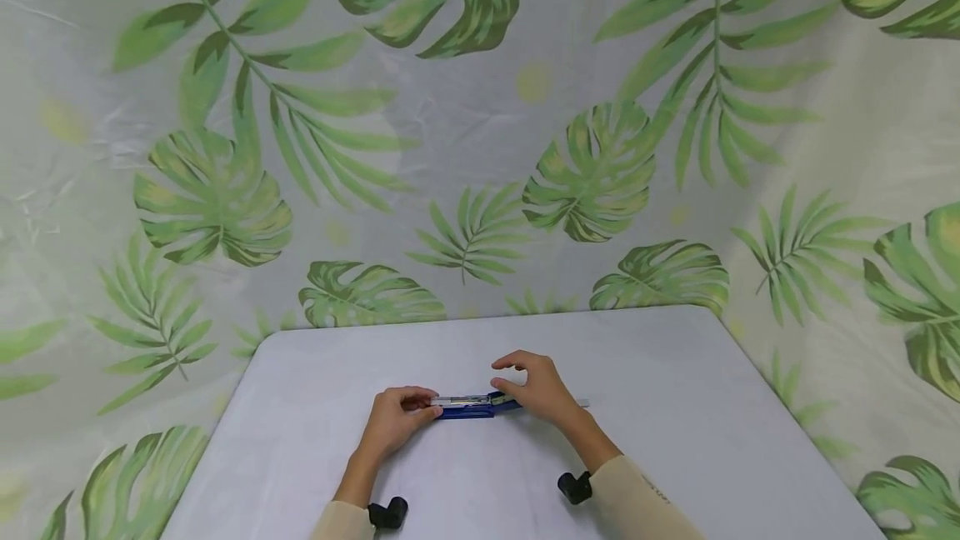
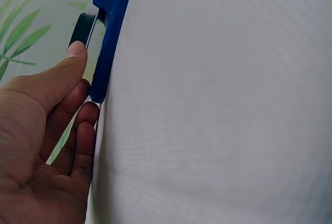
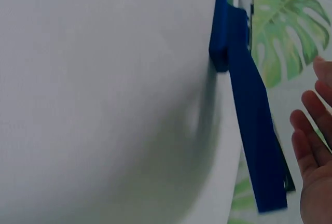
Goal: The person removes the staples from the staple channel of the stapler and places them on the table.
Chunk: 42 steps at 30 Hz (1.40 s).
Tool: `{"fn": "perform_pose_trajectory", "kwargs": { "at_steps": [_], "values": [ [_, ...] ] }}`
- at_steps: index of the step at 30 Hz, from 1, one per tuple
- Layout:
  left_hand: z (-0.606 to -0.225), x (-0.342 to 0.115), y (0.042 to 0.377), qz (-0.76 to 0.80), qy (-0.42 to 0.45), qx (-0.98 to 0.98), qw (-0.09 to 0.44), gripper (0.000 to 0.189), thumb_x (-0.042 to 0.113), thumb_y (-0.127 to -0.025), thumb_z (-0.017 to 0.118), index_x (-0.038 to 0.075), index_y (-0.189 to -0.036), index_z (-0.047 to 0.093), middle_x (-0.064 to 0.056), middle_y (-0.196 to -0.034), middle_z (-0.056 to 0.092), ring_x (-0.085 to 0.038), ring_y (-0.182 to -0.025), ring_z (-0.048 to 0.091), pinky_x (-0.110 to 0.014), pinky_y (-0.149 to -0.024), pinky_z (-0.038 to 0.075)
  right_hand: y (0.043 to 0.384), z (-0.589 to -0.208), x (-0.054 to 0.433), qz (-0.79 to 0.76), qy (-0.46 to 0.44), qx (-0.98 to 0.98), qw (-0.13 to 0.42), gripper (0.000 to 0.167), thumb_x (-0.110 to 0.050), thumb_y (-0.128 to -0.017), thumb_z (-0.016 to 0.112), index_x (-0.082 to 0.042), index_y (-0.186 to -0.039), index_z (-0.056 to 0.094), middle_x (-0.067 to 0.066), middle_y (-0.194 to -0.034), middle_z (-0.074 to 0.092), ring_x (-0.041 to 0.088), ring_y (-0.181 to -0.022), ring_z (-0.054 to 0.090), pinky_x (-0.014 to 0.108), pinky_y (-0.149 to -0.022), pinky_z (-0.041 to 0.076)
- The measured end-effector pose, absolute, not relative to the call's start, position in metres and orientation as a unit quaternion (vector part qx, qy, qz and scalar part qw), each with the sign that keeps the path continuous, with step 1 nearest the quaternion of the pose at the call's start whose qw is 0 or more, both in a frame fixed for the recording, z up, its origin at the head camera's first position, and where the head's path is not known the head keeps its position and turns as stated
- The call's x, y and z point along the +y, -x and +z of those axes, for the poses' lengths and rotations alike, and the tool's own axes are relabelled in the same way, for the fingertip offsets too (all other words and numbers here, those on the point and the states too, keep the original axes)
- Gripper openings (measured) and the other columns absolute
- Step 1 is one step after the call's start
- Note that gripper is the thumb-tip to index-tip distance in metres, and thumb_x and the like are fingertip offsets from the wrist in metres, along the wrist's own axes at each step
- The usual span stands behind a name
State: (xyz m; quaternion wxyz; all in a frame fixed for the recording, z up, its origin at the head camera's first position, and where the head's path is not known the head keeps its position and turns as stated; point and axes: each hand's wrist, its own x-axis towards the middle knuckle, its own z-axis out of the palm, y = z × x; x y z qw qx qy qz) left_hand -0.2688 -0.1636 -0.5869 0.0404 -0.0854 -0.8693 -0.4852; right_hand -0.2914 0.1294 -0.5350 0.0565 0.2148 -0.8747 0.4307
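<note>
Blue stapler (image 1: pixel 467 412) sits on the white table (image 1: pixel 487 473), toward 6 o'clock of the head view, long axis on the 9–3 line. It's unfolded: silver rail (image 1: pixel 461 400) on the 12 o'clock side of the blue base, blue cover (image 3: pixel 254 130) angled away from the base toward 3 o'clock, partly behind the right hand in the head view.

Left hand (image 1: pixel 396 419): at the stapler's 9 o'clock end, grasping it. Left wrist view has the thumb on a dark plate (image 2: pixel 82 29), fingertips at the end of the blue body.

Right hand (image 1: pixel 536 390): at 3 o'clock, over the cover. Released, thumb and fingers spread. Right wrist view shows a gap between fingers and cover.

Thin pale strip (image 1: pixel 583 402) pokes out past the right wrist at 3 o'clock; can't tell if it's part of the stapler.

Beige sleeves (image 1: pixel 637 498), black wrist cameras (image 1: pixel 575 487) at 5 and 7 o'clock. Leaf-print curtain (image 1: pixel 480 148) hangs behind the table, 12 o'clock.
</note>
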Motion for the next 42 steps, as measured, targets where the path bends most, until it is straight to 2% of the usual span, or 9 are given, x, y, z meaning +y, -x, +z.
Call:
{"fn": "perform_pose_trajectory", "kwargs": {
  "at_steps": [8,16,22,32,42],
  "values": [
    [-0.584,-0.165,0.268,-0.488,0.081,-0.868,0.046,0.023,0.029,-0.084,0.087,0.022,-0.106,0.083,0.007,-0.095,0.077,-0.008,-0.088,0.071,-0.025,-0.080,0.056,0.293,-0.542,0.090,0.404,-0.269,-0.874,0.036,0.022,-0.021,-0.096,0.075,-0.008,-0.113,0.077,0.003,-0.115,0.076,0.027,-0.116,0.069,0.049,-0.097,0.056],
    [-0.584,-0.166,0.269,-0.488,0.085,-0.868,0.042,0.021,0.028,-0.084,0.087,0.024,-0.105,0.082,0.007,-0.100,0.079,-0.007,-0.090,0.072,-0.022,-0.080,0.056,0.291,-0.558,0.069,0.363,-0.287,-0.886,0.026,0.011,-0.019,-0.096,0.075,-0.013,-0.105,0.080,-0.001,-0.107,0.077,0.016,-0.107,0.071,0.038,-0.096,0.056],
    [-0.586,-0.166,0.267,-0.492,0.087,-0.866,0.034,0.023,0.030,-0.085,0.086,0.021,-0.106,0.082,0.002,-0.102,0.079,-0.010,-0.092,0.074,-0.022,-0.080,0.056,0.286,-0.562,0.062,0.325,-0.274,-0.905,0.021,0.009,-0.024,-0.095,0.076,-0.017,-0.099,0.081,-0.005,-0.104,0.075,0.012,-0.102,0.069,0.033,-0.092,0.056],
    [-0.590,-0.167,0.266,-0.492,0.095,-0.864,0.058,0.020,0.026,-0.085,0.086,0.020,-0.104,0.082,0.002,-0.097,0.080,-0.010,-0.087,0.074,-0.023,-0.076,0.058,0.280,-0.567,0.048,0.303,-0.255,-0.917,0.043,0.009,-0.026,-0.096,0.076,-0.018,-0.094,0.079,-0.005,-0.107,0.074,0.016,-0.106,0.068,0.038,-0.096,0.054],
    [-0.591,-0.168,0.267,-0.500,0.091,-0.860,0.048,0.020,0.029,-0.084,0.087,0.023,-0.103,0.082,0.005,-0.096,0.079,-0.012,-0.091,0.075,-0.025,-0.082,0.057,0.278,-0.568,0.044,0.323,-0.229,-0.914,0.088,0.010,-0.031,-0.091,0.081,-0.021,-0.095,0.079,-0.007,-0.097,0.076,0.013,-0.097,0.069,0.035,-0.088,0.055]
  ]
}}
